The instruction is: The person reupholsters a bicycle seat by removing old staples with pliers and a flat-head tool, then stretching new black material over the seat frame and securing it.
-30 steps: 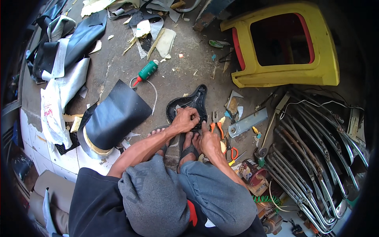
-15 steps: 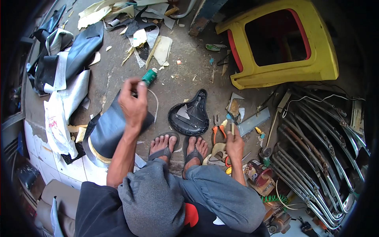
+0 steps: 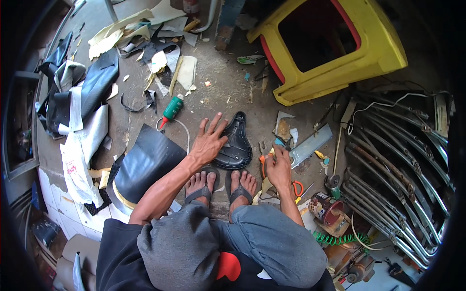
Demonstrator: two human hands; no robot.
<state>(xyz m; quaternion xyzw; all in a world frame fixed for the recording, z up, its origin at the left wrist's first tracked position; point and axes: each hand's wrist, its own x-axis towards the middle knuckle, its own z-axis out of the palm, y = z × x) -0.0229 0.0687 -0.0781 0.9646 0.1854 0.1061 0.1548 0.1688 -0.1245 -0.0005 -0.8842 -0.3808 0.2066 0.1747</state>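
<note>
My left hand (image 3: 208, 140), fingers spread apart, hangs over the left side of a black bicycle saddle (image 3: 234, 150) on the floor, just in front of my sandaled feet. My right hand (image 3: 279, 165) is right of the saddle with curled fingers around something I cannot make out, among orange-handled pliers (image 3: 263, 164) and small scraps, beside a flat metal strip (image 3: 310, 145). Orange-handled scissors (image 3: 297, 188) lie below it. A green bottle (image 3: 172, 109) with a red nozzle lies up and left of my left hand. A textured black sheet (image 3: 148, 165) lies at my left.
A yellow plastic piece (image 3: 325, 72) with red inner edge stands upper right. Bent metal tubes (image 3: 393, 184) fill the right side. Black sheeting (image 3: 99, 77), a white bag (image 3: 77, 174) and pale scraps (image 3: 114, 34) lie left and above. A can (image 3: 323, 206) sits by my right knee.
My hands left the saddle; my left hand swung out left, then back toward it with spread fingers. My right hand moved rightward to the tools. A curled black strip now lies left of the green bottle.
</note>
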